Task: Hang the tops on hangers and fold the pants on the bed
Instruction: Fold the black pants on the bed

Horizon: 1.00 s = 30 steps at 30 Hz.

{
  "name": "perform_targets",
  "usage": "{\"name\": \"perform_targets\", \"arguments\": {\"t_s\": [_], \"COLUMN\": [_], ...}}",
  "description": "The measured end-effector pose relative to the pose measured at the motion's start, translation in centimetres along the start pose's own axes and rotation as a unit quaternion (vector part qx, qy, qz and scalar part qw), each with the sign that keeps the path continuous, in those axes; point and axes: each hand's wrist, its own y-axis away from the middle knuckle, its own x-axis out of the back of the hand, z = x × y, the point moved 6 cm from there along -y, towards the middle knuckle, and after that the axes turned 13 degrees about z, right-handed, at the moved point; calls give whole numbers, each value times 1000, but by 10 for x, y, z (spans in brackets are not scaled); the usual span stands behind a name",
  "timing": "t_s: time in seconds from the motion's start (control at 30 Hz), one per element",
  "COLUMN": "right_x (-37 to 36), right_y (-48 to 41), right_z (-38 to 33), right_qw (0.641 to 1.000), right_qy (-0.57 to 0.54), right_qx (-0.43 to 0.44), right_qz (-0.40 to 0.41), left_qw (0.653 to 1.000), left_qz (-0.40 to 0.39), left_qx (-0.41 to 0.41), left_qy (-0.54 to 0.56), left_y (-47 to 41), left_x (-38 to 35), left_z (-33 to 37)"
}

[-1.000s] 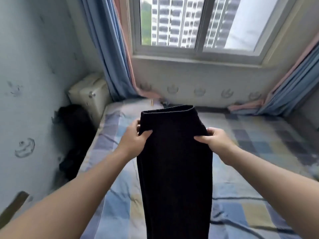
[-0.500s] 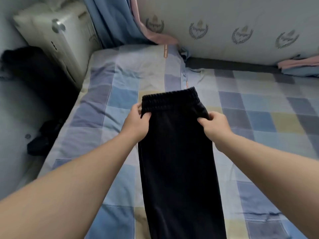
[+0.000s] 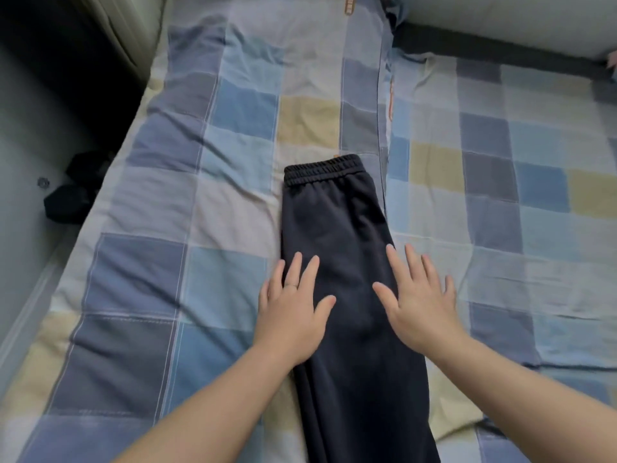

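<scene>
Resting flat on the dark pants (image 3: 337, 228) with both palms: left hand (image 3: 293, 312) open, fingers straight and spread, a ring (image 3: 289, 285) on one, over the cloth's left edge; right hand (image 3: 420, 302) likewise open, over the right edge and partly on the bed (image 3: 200, 195). Laid lengthwise on the checked cover, elastic waistband (image 3: 322, 168) at the far end; dark heap (image 3: 70, 198) beside the bed, far left.

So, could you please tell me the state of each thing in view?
Pants: lying flat on the bed cover, legs stacked.
Left hand: open, palm down on pants' left edge.
Right hand: open, palm down on pants' right edge.
Bed cover: spread, wrinkled.
Dark clothing: crumpled beside the bed.
</scene>
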Motion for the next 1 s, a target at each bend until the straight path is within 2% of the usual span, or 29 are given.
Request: {"name": "perform_targets", "arguments": {"t_s": [0.17,0.53,0.67,0.8,0.9,1.0], "right_x": [-8,-25,-31,-46,-72,-107], "right_y": [66,238,289,332,356,371], "right_z": [29,124,169,209,226,236], "right_qw": [998,991,986,979,969,957], "right_qy": [40,-7,-33,-82,-128,-175], "right_qx": [40,62,63,14,-11,-40], "right_qz": [-27,-115,-151,-188,-213,-226], "left_qw": [999,977,959,918,904,904], "left_qz": [-49,-138,-109,-91,-64,-9], "left_qx": [16,159,253,357,391,394], "left_qy": [-10,23,72,145,162,163], "left_y": [84,304,376,436,453,449], "left_x": [-16,-77,-99,-123,-143,-157], "left_z": [8,38,43,49,45,36]}}
